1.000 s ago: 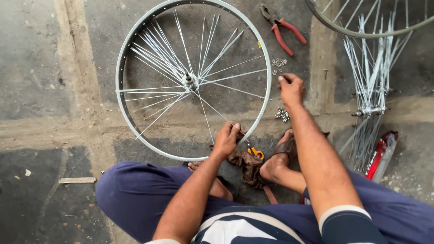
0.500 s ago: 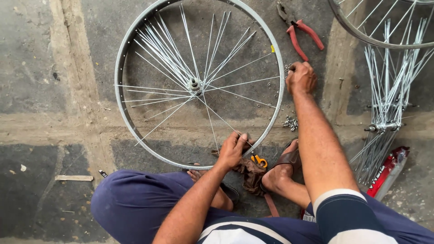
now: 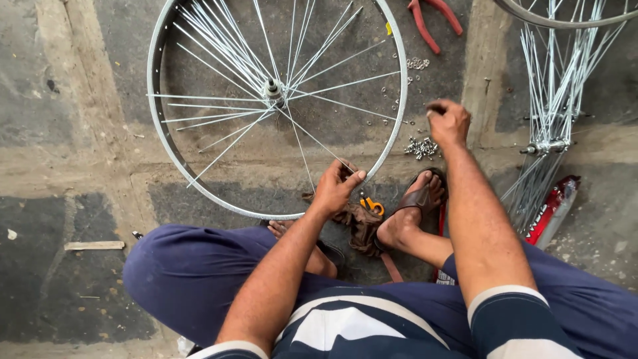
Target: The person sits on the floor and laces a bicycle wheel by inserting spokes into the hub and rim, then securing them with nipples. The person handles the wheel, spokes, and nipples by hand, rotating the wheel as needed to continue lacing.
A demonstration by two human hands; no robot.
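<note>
A person sits on the ground with a bicycle wheel rim [image 3: 161,143] lying flat in front of them. The left hand [image 3: 337,188] is closed on the near edge of the rim, where a thin spoke [image 3: 312,136] comes down from the hub [image 3: 273,91] in the middle. Its fingers curl over the spoke end and the rim together. The right hand [image 3: 448,121] is up in the air just past the right side of the rim, with the fingers pinched shut; I cannot tell if something tiny is between them. Right below that hand is a little pile of small metal nipples [image 3: 421,147] on the floor, and more are scattered near the rim. Red-handled pliers [image 3: 435,23] lie at the top. A bunch of loose spokes with another hub [image 3: 550,100] lies to the right, beside a red packet [image 3: 550,209]. The person's foot in a brown sandal [image 3: 419,199] rests near the rim, next to a brown rag [image 3: 359,226] and a small orange tool [image 3: 372,205].
</note>
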